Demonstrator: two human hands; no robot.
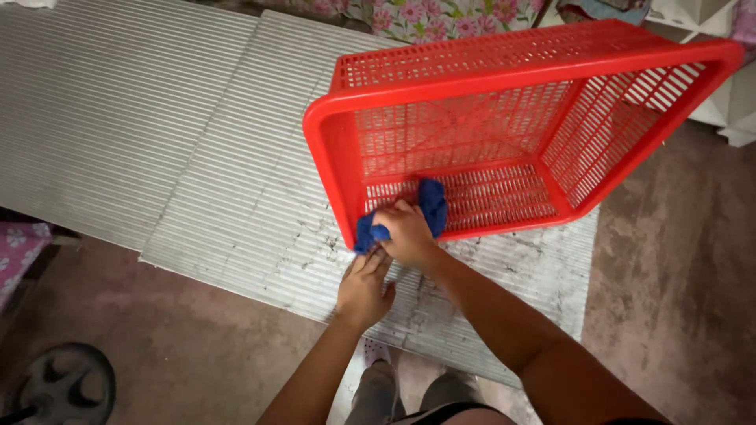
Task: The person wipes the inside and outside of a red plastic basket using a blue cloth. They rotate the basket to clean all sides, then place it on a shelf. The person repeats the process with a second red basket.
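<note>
A large red plastic basket (504,75) with slotted walls lies tipped on its side on a white corrugated sheet (236,197), its open mouth facing me. My right hand (405,232) grips a crumpled blue cloth (431,203) and presses it against the basket's lower near corner, half inside the rim. My left hand (364,287) rests flat on the sheet just below that corner, fingers together and holding nothing.
A second corrugated sheet (94,102) lies to the left. Brownish floor surrounds the sheets. A dark fan base (67,386) sits at bottom left, floral fabric (425,16) at the top, and white furniture (732,102) at the right edge.
</note>
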